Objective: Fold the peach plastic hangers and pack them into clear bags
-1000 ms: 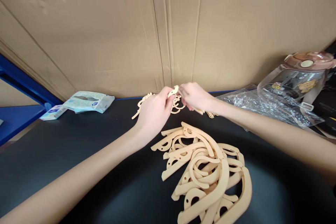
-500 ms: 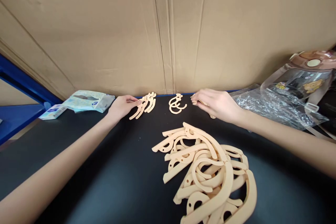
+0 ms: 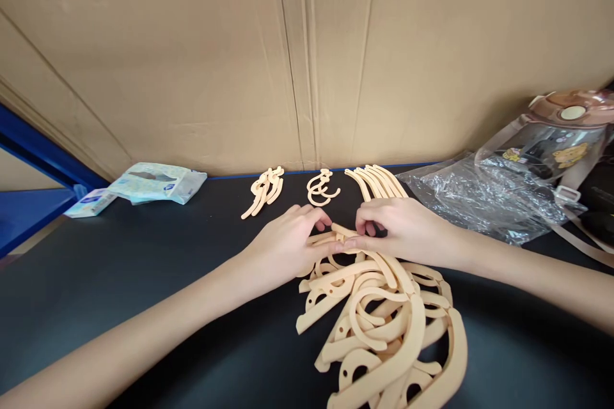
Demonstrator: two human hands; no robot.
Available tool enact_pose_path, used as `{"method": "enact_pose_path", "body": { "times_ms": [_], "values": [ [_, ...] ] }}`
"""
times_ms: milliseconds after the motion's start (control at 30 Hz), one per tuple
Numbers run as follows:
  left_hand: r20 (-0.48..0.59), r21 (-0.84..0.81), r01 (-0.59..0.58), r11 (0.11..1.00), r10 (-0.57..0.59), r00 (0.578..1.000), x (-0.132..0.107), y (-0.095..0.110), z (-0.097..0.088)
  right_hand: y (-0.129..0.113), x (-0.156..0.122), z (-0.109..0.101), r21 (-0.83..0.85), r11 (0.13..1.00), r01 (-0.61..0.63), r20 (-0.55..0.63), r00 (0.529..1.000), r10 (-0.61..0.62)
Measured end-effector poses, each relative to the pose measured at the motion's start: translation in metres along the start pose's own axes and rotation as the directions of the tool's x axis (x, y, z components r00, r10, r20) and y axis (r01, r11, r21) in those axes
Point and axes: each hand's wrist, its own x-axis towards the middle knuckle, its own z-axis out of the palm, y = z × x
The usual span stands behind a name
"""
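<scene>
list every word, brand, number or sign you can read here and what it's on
No text can be read for certain.
Pale blue packet: dark blue mark, too small to read.
Smaller packet beside it: blue mark, too blurred to read.
Bottle: cartoon stickers, no readable words.
Pile of curved pieces: no lettering visible.

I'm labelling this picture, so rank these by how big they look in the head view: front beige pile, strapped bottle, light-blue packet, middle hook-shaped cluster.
1. Front beige pile; being nearest helps enlarge it
2. Strapped bottle
3. Light-blue packet
4. Middle hook-shaped cluster
</scene>
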Motion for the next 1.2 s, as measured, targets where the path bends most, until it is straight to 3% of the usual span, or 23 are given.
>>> {"method": "enact_pose_path", "body": {
  "times_ms": [67, 133, 267, 333, 400, 500, 567, 633, 700, 767, 800, 833, 933, 1000, 1067, 1133, 1200],
  "values": [
    [-0.063, -0.037, -0.013, 0.999, 0.010, 0.998, 0.007, 0.002, 0.002, -0.006, 0.002, -0.003, 0.124, 0.990, -0.068, 0.030, 0.997, 0.065],
    [-0.061, -0.203, -0.027, 0.979, 0.014, 0.998, 0.016, 0.003, 0.000, -0.006, 0.006, -0.007, 0.231, 0.965, -0.124, -0.023, 0.991, 0.133],
    [-0.019, -0.584, 0.010, 0.812, -0.026, 0.999, 0.027, 0.014, -0.008, -0.005, 0.012, -0.020, 0.303, 0.945, -0.126, -0.153, 0.972, 0.179],
    [-0.075, -0.621, 0.003, 0.783, -0.064, 0.995, 0.030, 0.021, -0.011, -0.008, 0.012, -0.027, 0.159, 0.979, -0.131, -0.212, 0.964, 0.164],
    [-0.149, -0.624, -0.034, 0.781, -0.077, 0.986, 0.034, 0.027, -0.014, -0.013, 0.013, -0.033, -0.159, 0.978, -0.136, -0.247, 0.965, 0.094],
    [-0.225, -0.563, -0.086, 0.822, -0.052, 0.973, 0.040, 0.030, -0.015, -0.019, 0.014, -0.038, -0.564, 0.824, -0.048, -0.158, 0.986, -0.050],
    [-0.275, -0.443, -0.116, 0.889, -0.011, 0.961, 0.043, 0.031, -0.012, -0.021, 0.018, -0.039, -0.626, 0.779, 0.007, -0.067, 0.996, -0.063],
    [-0.341, -0.320, -0.125, 0.939, 0.009, 0.940, 0.043, 0.034, -0.009, -0.019, 0.025, -0.038, -0.602, 0.798, -0.009, -0.041, 0.999, -0.020],
    [-0.401, -0.248, -0.110, 0.962, 0.001, 0.916, 0.039, 0.038, -0.006, -0.013, 0.034, -0.039, -0.471, 0.881, -0.051, -0.059, 0.998, 0.026],
    [-0.450, -0.107, -0.062, 0.992, 0.007, 0.893, 0.035, 0.040, -0.007, 0.000, 0.044, -0.043, -0.144, 0.981, -0.127, -0.090, 0.989, 0.115],
    [-0.461, -0.029, -0.016, 0.999, 0.001, 0.887, 0.034, 0.038, -0.011, 0.007, 0.048, -0.046, 0.082, 0.979, -0.185, -0.087, 0.978, 0.192],
    [-0.462, 0.044, 0.038, 0.998, -0.014, 0.887, 0.034, 0.034, -0.016, 0.016, 0.052, -0.050, 0.321, 0.909, -0.267, -0.091, 0.946, 0.310],
    [-0.395, 0.082, 0.197, 0.977, -0.150, 0.906, 0.040, 0.006, -0.039, 0.035, 0.056, -0.062, 0.493, 0.805, -0.330, -0.097, 0.899, 0.428],
    [-0.342, 0.071, 0.254, 0.965, -0.216, 0.914, 0.048, -0.020, -0.055, 0.040, 0.054, -0.069, 0.666, 0.684, -0.299, -0.080, 0.882, 0.464],
    [-0.339, 0.080, 0.299, 0.951, -0.256, 0.905, 0.054, -0.044, -0.064, 0.038, 0.050, -0.074, 0.855, 0.471, -0.217, -0.048, 0.871, 0.489],
    [-0.401, 0.088, 0.313, 0.946, -0.254, 0.880, 0.057, -0.059, -0.064, 0.030, 0.046, -0.077, 0.942, 0.305, -0.144, -0.025, 0.871, 0.490],
    [-0.483, 0.077, 0.283, 0.956, -0.212, 0.850, 0.057, -0.062, -0.058, 0.021, 0.043, -0.080, 0.969, 0.220, -0.110, -0.012, 0.872, 0.489]
  ]
}}
